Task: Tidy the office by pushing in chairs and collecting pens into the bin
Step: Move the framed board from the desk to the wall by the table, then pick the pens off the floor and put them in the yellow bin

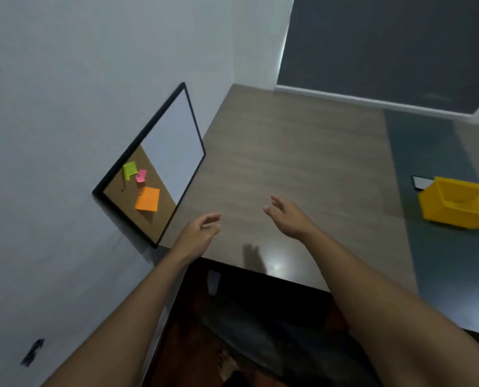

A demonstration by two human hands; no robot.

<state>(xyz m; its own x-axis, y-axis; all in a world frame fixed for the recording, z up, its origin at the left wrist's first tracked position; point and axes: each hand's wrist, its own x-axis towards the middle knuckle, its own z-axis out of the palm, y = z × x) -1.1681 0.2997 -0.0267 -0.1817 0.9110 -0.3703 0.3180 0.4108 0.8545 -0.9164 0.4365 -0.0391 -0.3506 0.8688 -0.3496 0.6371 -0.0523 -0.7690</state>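
Note:
A yellow plastic bin (456, 203) lies on the dark strip at the right side of the wooden desk (302, 152). My left hand (200, 230) hovers over the desk's near left corner, fingers loosely curled and empty. My right hand (287, 217) is held above the desk a little to the right, fingers spread, holding nothing. No pens and no chair show clearly; the dark space under the desk's front edge is too dim to read.
A black-framed board (174, 152), half white and half cork, leans against the left wall with green, pink and orange sticky notes. A phone-like flat object (421, 182) lies just left of the bin. Dark panel and white wall stand behind the desk.

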